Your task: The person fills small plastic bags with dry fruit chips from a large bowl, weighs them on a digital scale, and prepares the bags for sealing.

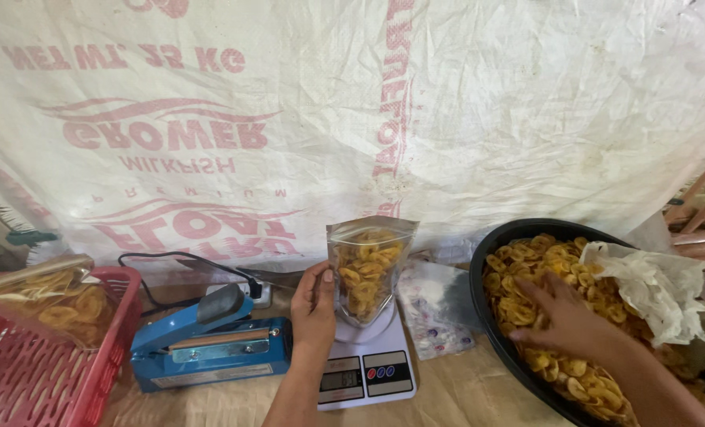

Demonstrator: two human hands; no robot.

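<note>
A clear plastic pouch (367,269) filled with yellow banana chips stands upright on a small white digital scale (366,372). My left hand (313,308) steadies the pouch from its left side, thumb against the plastic. My right hand (562,320) lies palm down on the heap of yellow chips (526,277) inside a large black basin (479,296) on the right, fingers spread among the chips.
A blue heat sealer (210,344) with a black cord sits left of the scale. A red plastic basket (40,372) holding filled chip pouches stands at far left. Crumpled white paper (657,285) lies in the basin. Flat empty bags (435,312) rest behind the scale. A white printed sack (368,103) hangs behind.
</note>
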